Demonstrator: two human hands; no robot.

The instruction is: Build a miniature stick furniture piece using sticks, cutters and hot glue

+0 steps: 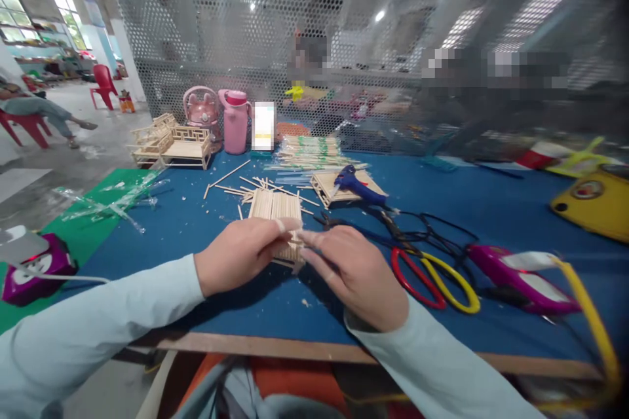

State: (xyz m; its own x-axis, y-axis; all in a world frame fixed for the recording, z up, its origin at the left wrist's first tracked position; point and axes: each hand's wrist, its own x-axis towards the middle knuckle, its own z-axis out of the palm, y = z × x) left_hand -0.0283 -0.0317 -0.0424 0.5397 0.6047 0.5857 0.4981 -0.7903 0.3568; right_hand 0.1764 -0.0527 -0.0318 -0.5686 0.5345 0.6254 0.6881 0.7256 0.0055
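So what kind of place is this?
Probably a craft workshop: small wooden stick models, a blue glue gun and bundled sticks on a worktable in a large hall.

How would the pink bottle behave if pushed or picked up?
The pink bottle stands upright and is taller than wide, so a high push would probably tip it. Its rounded sides suggest it might roll once down. The body looks rigid, so it should likely keep its shape when lifted.
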